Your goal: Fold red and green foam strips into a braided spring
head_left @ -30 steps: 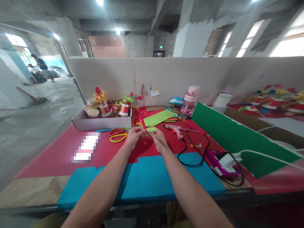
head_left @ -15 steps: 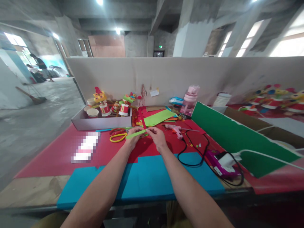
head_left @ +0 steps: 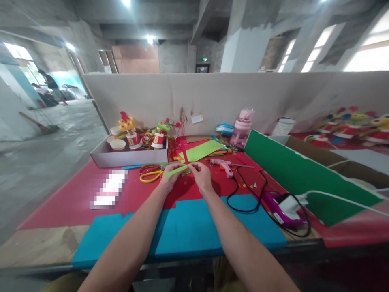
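Note:
Above the red table cover, my left hand (head_left: 170, 175) is closed on a narrow green paper strip (head_left: 176, 171). My right hand (head_left: 199, 174) pinches paper where the green strip meets a red strip (head_left: 184, 153), which extends away from me. Just beyond lies a wide light-green sheet (head_left: 202, 151). Scissors with red and yellow handles (head_left: 151, 176) rest left of my left hand. To the right of my right hand lies a pink glue gun (head_left: 225, 166) with a black cord.
A box (head_left: 133, 158) with paper cups and puppets stands at back left. At right are a green panel (head_left: 304, 178), a purple power strip (head_left: 284, 213) and looping cords. Blue sheets (head_left: 188, 231) cover the near edge. A pink bottle (head_left: 242, 127) stands behind.
The green strip and my fingertips have shifted slightly to the right. Both hands keep their hold, and the things on the table look the same.

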Available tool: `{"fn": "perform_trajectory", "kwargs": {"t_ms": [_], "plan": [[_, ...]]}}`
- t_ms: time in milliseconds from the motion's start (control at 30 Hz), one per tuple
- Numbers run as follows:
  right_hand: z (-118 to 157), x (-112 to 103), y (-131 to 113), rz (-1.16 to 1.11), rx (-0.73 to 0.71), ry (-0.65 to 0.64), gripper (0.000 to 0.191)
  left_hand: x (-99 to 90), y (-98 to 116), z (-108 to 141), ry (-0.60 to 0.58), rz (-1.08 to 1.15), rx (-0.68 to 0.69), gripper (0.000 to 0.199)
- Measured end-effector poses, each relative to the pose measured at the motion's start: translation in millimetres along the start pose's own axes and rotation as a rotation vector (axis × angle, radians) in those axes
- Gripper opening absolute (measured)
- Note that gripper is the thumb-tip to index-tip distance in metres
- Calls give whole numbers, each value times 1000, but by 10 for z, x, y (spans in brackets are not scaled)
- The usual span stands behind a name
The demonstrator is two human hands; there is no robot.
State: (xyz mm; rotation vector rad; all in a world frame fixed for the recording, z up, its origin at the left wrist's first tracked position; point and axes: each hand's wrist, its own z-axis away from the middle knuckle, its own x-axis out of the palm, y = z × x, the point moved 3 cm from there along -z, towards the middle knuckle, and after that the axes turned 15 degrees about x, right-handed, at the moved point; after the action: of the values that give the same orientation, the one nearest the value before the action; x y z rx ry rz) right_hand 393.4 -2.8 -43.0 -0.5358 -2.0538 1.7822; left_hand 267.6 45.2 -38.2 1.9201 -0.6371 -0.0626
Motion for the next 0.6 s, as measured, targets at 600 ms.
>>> {"fn": "perform_trajectory", "kwargs": {"t_ms": [600], "plan": [[-8, 46, 30, -58, 71, -115, 29, -64, -59, -44, -11, -167, 29, 29]]}}
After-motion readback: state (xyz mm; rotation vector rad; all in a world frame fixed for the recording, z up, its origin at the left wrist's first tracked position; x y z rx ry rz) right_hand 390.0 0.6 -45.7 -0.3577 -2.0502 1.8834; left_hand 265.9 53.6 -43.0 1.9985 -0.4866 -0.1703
